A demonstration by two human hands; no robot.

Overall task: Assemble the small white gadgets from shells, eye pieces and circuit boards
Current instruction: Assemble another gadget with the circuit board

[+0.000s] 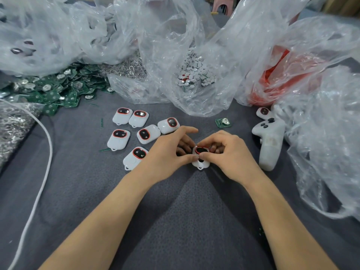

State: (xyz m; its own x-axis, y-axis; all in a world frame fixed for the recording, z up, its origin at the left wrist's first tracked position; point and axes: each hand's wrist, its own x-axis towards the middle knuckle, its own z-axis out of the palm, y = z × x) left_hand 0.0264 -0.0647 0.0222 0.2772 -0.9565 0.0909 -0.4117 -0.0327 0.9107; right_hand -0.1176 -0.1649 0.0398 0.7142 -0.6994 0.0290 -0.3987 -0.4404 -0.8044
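Even, soft overhead light, fairly bright; faint shadows lie under the forearms on the grey surface point(175, 221). Glare streaks the plastic bags point(165, 36). Wide-angle bending warps the edges, and far corners look soft

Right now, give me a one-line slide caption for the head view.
Mid-assembly: left hand and right hand pinch a white shell beside six gadgets on grey cloth.

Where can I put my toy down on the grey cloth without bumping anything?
Bare cloth lies between the white cable and the left forearm, and between both forearms. Crowded: plastic bags and the circuit board pile at the back, finished gadgets beside the left hand, a white controller on the right.
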